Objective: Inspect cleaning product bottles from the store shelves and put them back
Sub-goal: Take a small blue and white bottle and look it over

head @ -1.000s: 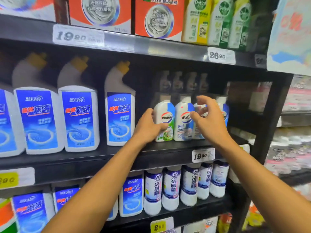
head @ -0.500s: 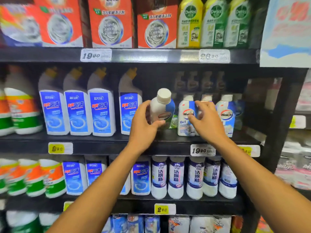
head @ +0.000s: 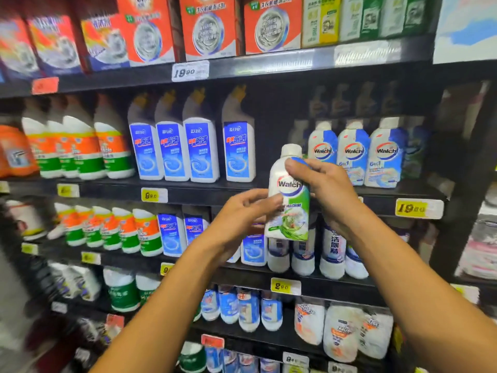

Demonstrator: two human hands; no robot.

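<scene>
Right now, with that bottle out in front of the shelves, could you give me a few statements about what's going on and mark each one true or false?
1. Both hands hold the green-and-white bottle. True: the left hand grips its lower part, the right hand its upper part.
2. The bottle stands on the shelf. False: it is held in the air in front of the shelves.
3. Its white cap is on. True.
4. The three blue bottles behind it lie on their sides. False: they stand upright.
5. The yellow price tag at the right reads 2.90. False: it reads 19 and some cents.
</scene>
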